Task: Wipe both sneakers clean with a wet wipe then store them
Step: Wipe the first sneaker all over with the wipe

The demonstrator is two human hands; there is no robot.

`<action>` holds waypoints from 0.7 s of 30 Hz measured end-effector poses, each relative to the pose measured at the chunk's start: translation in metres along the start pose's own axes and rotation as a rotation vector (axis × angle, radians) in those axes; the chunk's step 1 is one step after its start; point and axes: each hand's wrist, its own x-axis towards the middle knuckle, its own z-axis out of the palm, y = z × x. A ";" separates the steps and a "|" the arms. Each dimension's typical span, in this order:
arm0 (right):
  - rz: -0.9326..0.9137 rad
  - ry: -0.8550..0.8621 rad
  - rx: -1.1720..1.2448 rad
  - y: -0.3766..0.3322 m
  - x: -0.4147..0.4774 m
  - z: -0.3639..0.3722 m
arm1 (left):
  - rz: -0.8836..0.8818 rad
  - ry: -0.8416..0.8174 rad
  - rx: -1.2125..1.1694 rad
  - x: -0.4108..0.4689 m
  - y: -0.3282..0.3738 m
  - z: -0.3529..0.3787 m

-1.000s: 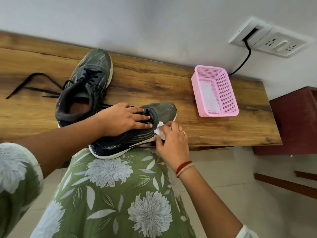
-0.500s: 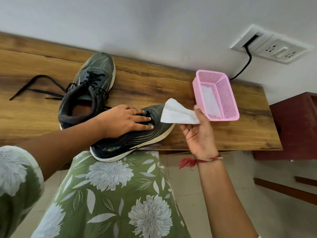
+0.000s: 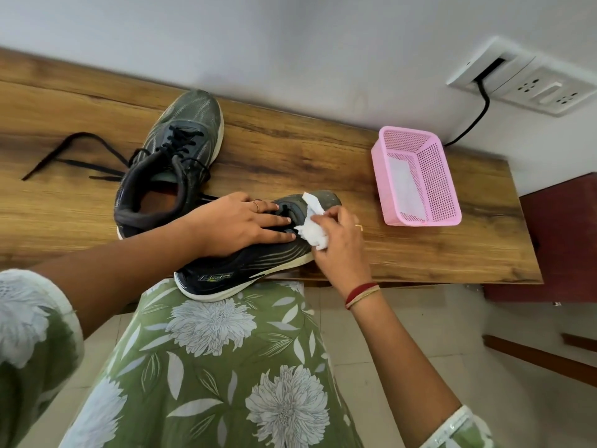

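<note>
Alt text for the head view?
A person's left hand presses flat on a dark sneaker at the edge of a wooden table while the right hand holds a crumpled white wipe against its toe. A second sneaker lies behind; a pink basket stands to the right.

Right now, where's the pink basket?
The basket sits at the right end of the table, near the wall socket, right of the sneaker being wiped.

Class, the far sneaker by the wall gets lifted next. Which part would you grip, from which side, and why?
Grip the far sneaker by its heel collar, coming from above on the near side. It stands upright with the opening gaping upward at the near end, so fingers should hook inside; the toe points at the wall.
</note>
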 end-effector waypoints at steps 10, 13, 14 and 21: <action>-0.297 0.046 -0.168 0.018 0.021 -0.013 | -0.004 0.009 -0.006 -0.002 -0.001 -0.002; -0.206 0.110 -0.133 0.017 0.017 -0.005 | -0.025 0.018 -0.009 -0.001 -0.003 0.000; -0.153 0.108 -0.106 0.012 0.012 -0.001 | -0.017 0.026 0.004 -0.001 -0.002 0.003; -0.092 0.096 -0.168 0.012 0.005 -0.004 | 0.021 -0.035 -0.007 0.002 0.001 -0.001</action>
